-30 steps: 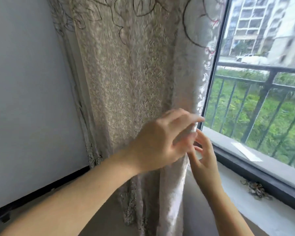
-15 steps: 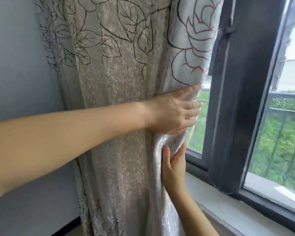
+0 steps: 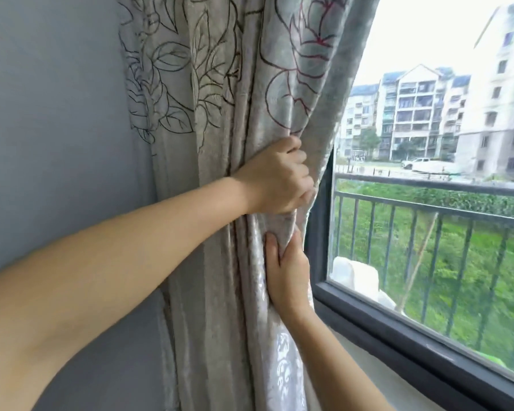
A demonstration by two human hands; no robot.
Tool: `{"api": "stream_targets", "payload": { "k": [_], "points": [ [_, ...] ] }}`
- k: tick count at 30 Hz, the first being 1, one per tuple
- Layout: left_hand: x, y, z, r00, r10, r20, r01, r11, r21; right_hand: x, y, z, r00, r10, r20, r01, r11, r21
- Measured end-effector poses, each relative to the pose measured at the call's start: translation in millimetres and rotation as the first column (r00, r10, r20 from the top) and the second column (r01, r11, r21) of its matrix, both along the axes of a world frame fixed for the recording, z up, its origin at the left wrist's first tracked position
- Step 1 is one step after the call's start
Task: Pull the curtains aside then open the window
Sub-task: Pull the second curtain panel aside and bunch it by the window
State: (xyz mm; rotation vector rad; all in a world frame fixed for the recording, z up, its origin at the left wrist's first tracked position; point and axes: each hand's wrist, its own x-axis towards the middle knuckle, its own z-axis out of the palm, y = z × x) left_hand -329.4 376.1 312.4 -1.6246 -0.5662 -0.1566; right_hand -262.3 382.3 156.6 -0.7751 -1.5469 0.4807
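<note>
A beige curtain (image 3: 208, 120) with outlined leaves and roses hangs bunched against the grey wall, left of the window. My left hand (image 3: 276, 178) is clenched around its gathered right edge at mid height. Just below, my right hand (image 3: 288, 271) grips the same bunch of fabric, fingers pointing up. The window (image 3: 428, 232) lies to the right, with a dark frame (image 3: 368, 318) and its glass uncovered. No handle shows.
The grey wall (image 3: 57, 114) fills the left side. A pale sill (image 3: 377, 372) runs under the window. Outside are a dark metal railing (image 3: 433, 200), grass, a white object on the ledge (image 3: 356, 274) and apartment blocks.
Both hands have tightened on the curtain's edge, my left going from flat to a fist. The fabric is gathered further left and the view has swung, showing more glass.
</note>
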Motion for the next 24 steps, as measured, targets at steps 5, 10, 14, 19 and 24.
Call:
{"api": "stream_targets", "payload": {
  "k": [5,10,14,19,24],
  "points": [
    [-103.5,52.9,-0.1,0.995,0.073,0.064,-0.074,0.997,0.019,-96.5,56.4,9.1,0.995,0.084,0.049,-0.087,0.994,0.065],
    [-204.7,88.9,3.5,0.990,0.102,0.098,-0.105,0.994,0.020,-199.3,104.0,9.0,0.991,0.076,0.107,-0.089,0.988,0.128],
    [-280.3,119.8,9.1,0.991,0.106,0.085,-0.109,0.994,0.028,-278.6,143.6,13.7,0.993,0.061,0.099,-0.080,0.975,0.208],
    [-362.7,164.5,19.1,0.998,0.043,0.054,-0.044,0.999,0.013,-364.2,188.2,17.4,0.996,-0.005,0.089,-0.011,0.984,0.178],
    [-433.1,217.1,25.8,0.997,0.022,0.072,-0.023,0.999,0.022,-435.2,237.6,25.9,0.997,-0.039,0.064,0.028,0.985,0.172]
  ]
}}
